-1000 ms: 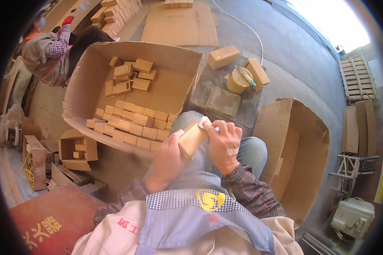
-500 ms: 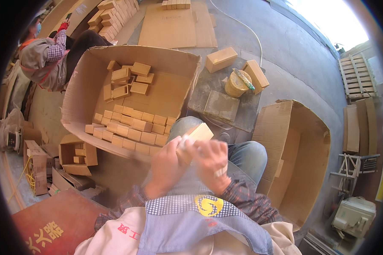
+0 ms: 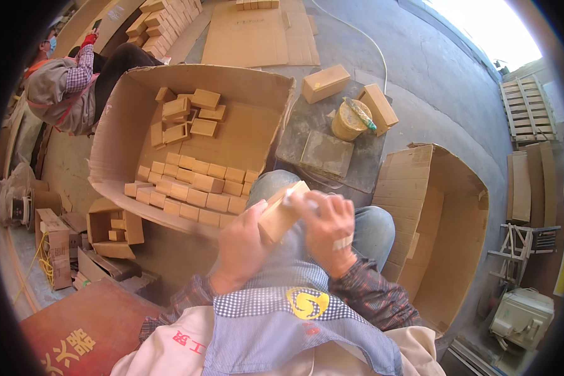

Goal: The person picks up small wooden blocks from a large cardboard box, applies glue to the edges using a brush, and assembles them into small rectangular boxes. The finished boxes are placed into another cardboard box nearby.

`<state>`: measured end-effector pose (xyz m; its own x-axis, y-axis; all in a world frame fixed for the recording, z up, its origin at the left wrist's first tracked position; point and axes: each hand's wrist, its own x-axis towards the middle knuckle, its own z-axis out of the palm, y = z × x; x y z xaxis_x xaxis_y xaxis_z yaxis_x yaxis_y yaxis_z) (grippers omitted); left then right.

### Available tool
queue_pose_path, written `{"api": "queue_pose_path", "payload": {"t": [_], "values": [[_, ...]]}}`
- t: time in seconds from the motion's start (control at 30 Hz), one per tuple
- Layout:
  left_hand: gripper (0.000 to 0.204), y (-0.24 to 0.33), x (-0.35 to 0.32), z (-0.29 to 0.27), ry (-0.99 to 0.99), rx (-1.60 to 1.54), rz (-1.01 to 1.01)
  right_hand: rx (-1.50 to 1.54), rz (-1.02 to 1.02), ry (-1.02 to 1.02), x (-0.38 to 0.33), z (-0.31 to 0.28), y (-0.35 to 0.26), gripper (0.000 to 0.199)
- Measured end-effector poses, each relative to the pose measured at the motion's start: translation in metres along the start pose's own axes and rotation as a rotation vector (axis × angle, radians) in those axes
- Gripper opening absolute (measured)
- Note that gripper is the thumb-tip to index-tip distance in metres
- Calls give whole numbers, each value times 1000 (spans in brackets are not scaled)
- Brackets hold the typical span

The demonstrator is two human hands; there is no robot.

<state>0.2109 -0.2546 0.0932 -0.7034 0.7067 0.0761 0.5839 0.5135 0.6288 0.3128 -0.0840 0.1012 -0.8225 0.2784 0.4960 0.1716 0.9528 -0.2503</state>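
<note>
Above my lap, a pale wooden block (image 3: pixel 279 218) lies tilted in the grip of my left hand (image 3: pixel 239 249), thumb along its near side. My right hand (image 3: pixel 329 233), with a whitish strip across its back, is closed around a small white wad (image 3: pixel 289 198). The wad presses on the upper face of the block near its far end. Its material is hard to make out under the fingers. Beneath both hands are my blue jeans and a checked apron (image 3: pixel 257 302).
A large carton (image 3: pixel 194 70) of wooden blocks stands ahead left. A low worktable (image 3: pixel 294 141) bears a tub (image 3: pixel 347 123) with a brush and two blocks. At right stands an open carton (image 3: pixel 452 250). Another person (image 3: pixel 61 88) sits far left. A red box (image 3: pixel 84 313) is near left.
My right hand has moved slightly right and opened a gap from my left hand, exposing more of the block's face. The wad now sits nearer the far end.
</note>
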Motion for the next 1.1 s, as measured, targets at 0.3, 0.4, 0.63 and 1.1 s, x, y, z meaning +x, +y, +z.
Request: {"api": "queue_pose_path", "payload": {"t": [0.3,0.4,0.63,1.1], "values": [[66,-2,0,3,39,9,47,116,-69,38,-10,8,-18,39],[66,-2,-1,2,17,32,48,-27,186,-86,-6,6,-19,42],[65,-5,0,6,17,33,43,37,229,-69,-11,12,-23,42],[72,-2,5,-6,3,-22,12,-168,193,-107,-10,69,152,60]]}}
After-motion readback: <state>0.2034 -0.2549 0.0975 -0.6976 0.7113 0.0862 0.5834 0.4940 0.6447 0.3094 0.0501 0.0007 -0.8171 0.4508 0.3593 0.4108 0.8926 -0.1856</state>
